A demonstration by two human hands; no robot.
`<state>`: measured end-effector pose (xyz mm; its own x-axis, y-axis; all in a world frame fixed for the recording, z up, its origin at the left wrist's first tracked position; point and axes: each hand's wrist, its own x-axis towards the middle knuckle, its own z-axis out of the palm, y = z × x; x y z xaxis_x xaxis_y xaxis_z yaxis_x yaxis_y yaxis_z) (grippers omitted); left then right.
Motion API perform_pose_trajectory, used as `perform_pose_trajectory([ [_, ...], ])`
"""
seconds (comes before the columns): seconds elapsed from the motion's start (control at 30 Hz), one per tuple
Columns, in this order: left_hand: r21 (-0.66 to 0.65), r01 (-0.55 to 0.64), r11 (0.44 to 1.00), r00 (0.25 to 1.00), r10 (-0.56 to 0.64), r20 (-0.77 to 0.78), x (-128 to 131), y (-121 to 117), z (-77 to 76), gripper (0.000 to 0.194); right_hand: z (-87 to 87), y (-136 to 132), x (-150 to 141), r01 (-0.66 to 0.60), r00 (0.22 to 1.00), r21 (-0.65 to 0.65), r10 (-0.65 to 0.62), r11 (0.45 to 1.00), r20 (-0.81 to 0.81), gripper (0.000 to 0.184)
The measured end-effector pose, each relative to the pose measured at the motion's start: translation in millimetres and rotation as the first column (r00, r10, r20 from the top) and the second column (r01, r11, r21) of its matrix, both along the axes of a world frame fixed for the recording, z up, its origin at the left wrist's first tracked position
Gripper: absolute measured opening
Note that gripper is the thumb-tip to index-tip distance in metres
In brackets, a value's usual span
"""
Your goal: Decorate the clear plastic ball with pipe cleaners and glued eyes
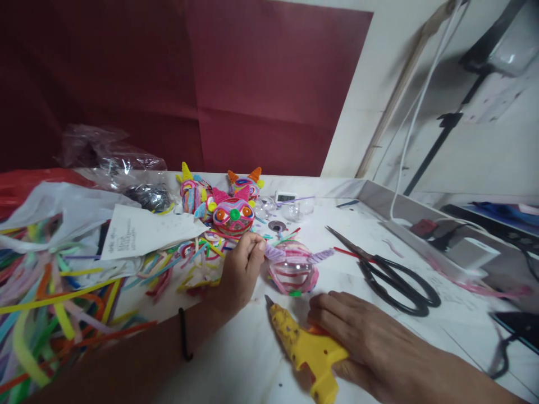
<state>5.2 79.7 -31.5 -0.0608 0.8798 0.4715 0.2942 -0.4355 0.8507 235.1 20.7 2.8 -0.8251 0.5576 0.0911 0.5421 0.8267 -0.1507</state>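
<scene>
My left hand (241, 268) is pinched shut on the end of a lilac pipe cleaner (295, 255) that lies across a clear plastic ball wrapped in pink pipe cleaners (291, 271). My right hand (365, 335) rests on a yellow glue gun (304, 349) lying on the white table (236, 365), its nozzle pointing up and left toward the ball. The fingers lie curled over the gun's body. A black band sits on my left wrist.
Three finished pipe-cleaner heads with ears (233, 213) stand behind the ball. Black scissors (391, 275) lie to the right. A pile of loose coloured pipe cleaners (46, 303), plastic bags and a paper sheet (143, 229) fill the left. Cables and a power strip (463, 249) run along the right edge.
</scene>
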Motion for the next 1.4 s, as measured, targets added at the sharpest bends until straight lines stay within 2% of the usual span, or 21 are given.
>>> perform_pose_trajectory([
  [0.1, -0.004, -0.006, 1.000, 1.000, 0.006, -0.014, -0.5, 0.1, -0.4, 0.018, 11.0, -2.0, -0.9, 0.027, 0.999, -0.136, -0.022, 0.990, 0.038, 0.031],
  [0.2, -0.007, -0.007, 1.000, 1.000, 0.007, -0.015, 0.0, 0.3, -0.7, 0.018, 25.1, -2.8, 1.3, 0.013, 1.000, -0.155, -0.015, 0.988, -0.011, 0.027],
  [0.3, -0.009, -0.019, 1.000, 1.000, 0.019, 0.001, 1.2, 0.2, -0.1, 0.017, 35.1, 2.4, 2.8, 0.031, 0.986, 0.017, -0.028, 0.999, -0.165, 0.023],
  [0.4, -0.004, -0.035, 0.999, 0.999, 0.035, 0.009, 1.8, -0.3, 1.3, 0.017, 41.9, 14.3, -4.2, 0.118, 0.943, 0.208, -0.044, 0.971, -0.330, 0.022],
  [0.5, 0.011, -0.041, 0.999, 0.999, 0.041, -0.004, 1.7, -0.8, 2.2, 0.016, 48.4, 29.0, -20.1, 0.148, 0.921, 0.249, -0.042, 0.957, -0.387, 0.015],
  [0.7, 0.013, -0.018, 1.000, 1.000, 0.018, -0.017, 2.0, -1.1, 1.3, 0.014, 56.2, 55.2, -48.0, 0.190, 0.942, 0.093, -0.155, 0.977, -0.299, 0.012],
  [0.9, 0.003, -0.011, 1.000, 1.000, 0.012, -0.024, 1.4, -1.0, 0.6, 0.013, 58.2, 72.7, -59.5, 0.229, 0.952, 0.054, -0.213, 0.972, -0.220, 0.014],
  [1.4, -0.017, -0.016, 1.000, 1.000, 0.016, -0.019, 4.0, -3.2, 3.6, 0.011, 62.7, 74.0, -66.5, 0.253, 0.961, 0.029, -0.247, 0.967, -0.124, 0.015],
])
